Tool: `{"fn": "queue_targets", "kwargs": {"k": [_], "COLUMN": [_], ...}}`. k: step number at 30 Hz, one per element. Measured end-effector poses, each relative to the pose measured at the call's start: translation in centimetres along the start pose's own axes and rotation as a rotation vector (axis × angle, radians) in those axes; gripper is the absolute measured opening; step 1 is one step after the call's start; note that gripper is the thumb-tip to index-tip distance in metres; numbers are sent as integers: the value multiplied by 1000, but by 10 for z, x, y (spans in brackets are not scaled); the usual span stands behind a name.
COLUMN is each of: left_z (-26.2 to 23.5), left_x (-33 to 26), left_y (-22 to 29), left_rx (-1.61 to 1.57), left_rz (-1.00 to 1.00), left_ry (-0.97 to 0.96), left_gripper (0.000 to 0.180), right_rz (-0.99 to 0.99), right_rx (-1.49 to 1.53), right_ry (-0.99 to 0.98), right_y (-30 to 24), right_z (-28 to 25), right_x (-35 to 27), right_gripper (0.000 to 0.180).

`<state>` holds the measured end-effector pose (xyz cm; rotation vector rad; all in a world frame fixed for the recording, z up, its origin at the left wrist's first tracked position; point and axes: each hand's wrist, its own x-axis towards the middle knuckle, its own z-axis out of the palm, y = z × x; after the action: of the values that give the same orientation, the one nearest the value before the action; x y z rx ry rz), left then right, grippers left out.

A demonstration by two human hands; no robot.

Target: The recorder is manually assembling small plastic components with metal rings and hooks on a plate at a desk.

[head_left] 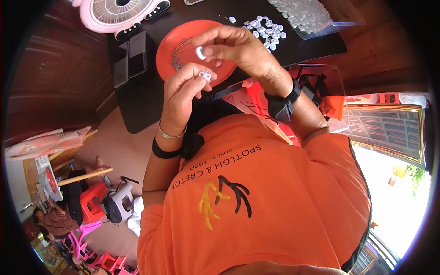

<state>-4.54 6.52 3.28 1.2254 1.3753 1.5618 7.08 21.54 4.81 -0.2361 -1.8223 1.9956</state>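
Note:
Between the thumb and fingers of my left hand is a small white plastic piece with loops; a thin metal bit seems to stick up from it. Just above and to the right, my right hand pinches a white oval plastic piece. The two pieces are apart. Both hands are over an orange plate, where a heap of small metal pieces lies, partly behind my left hand. A scatter of white oval pieces lies on the dark table beyond my right hand.
A clear tray full of whitish pieces stands at the back right of the dark table. At the left are a pink fan and dark flat devices. Stools and another person are at the lower left.

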Motion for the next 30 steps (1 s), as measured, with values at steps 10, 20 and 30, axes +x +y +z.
{"fn": "queue_targets", "kwargs": {"k": [10,20,30], "left_z": [-5,-3,0], "left_x": [-2,-5,-5], "left_y": [-3,0,0], "left_rx": [-94,-79,-4], "left_rz": [-2,-28,-66], "left_ry": [142,297,285], "left_gripper": [21,16,15], "right_rz": [-160,51,3], "right_rx": [-101,45,45], "right_ry": [57,107,54], "right_y": [16,4,6], "right_z": [21,16,19], "right_x": [-8,-8,-11], "right_gripper": [7,9,11]}}
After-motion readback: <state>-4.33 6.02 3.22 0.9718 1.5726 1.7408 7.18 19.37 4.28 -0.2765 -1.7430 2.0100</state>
